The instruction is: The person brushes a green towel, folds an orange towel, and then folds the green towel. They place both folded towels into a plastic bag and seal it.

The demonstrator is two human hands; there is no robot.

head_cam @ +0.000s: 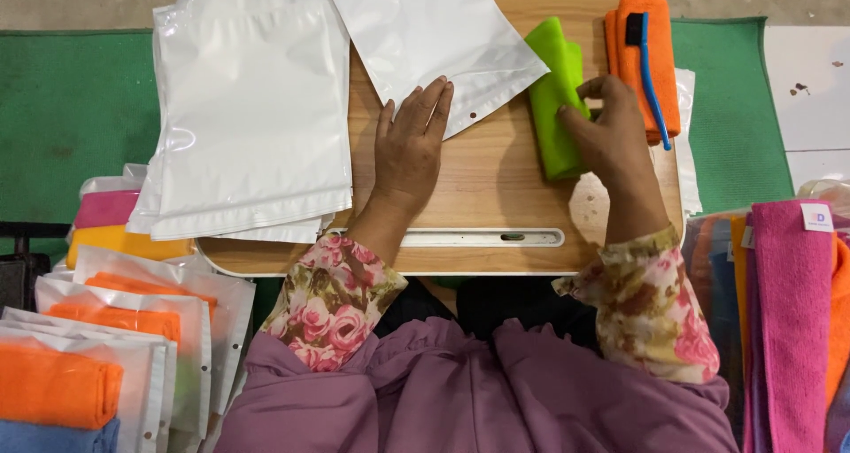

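My left hand [409, 147] lies flat on the corner of a white plastic pouch [425, 28] on a small wooden lap table [482, 183]. My right hand [609, 134] grips a folded lime-green cloth [553, 85] lying just right of the pouch. Beyond it a folded orange cloth [651, 63] carries a blue brush [645, 59] on top.
A stack of white pouches [252, 108] covers the table's left part. Packed pouches with orange cloths [106, 338] lie at lower left. Pink and orange cloths [792, 320] hang at the right. A green mat [71, 108] lies under everything.
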